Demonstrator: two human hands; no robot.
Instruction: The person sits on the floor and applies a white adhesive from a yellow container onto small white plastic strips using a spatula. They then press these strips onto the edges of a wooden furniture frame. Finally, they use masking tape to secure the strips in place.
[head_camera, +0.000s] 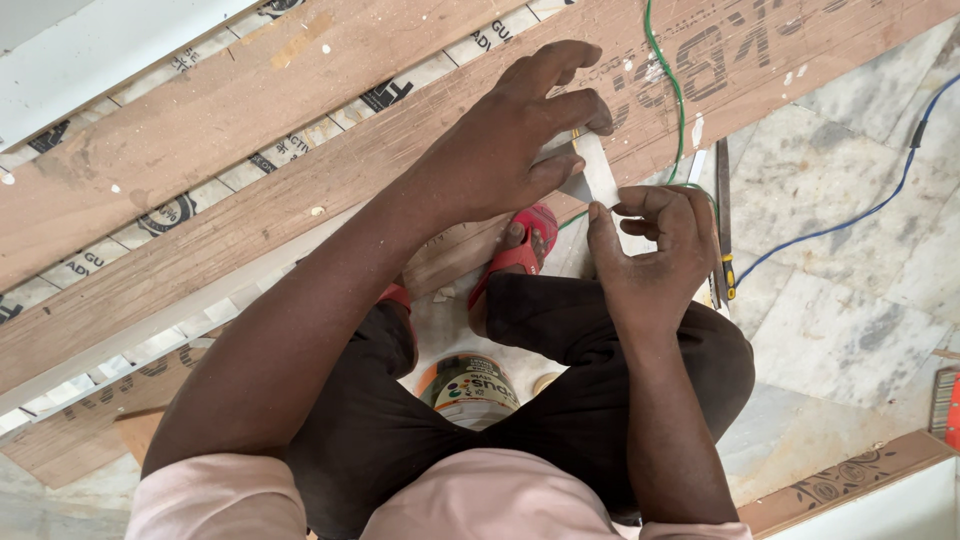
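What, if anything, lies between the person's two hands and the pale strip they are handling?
Nothing visible. The left hand presses directly on the pale strip against the wooden board, and the right hand touches the strip's lower end with its fingertips.

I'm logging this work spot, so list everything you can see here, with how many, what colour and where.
wooden boards: several, brown, laid slantwise across the top and left
white strip: one, white, pinched between both hands at the board edge
green wire: one, green, over the board, top centre
blue cable: one, blue, on the floor, right
hand tool: one, dark blade with yellow handle, on the floor by the right hand
jar: one, white with orange lid, between the legs
stone floor: grey-white, right
sandal: one seen, red, centre
left hand: on the strip and board
right hand: holding the strip's near end
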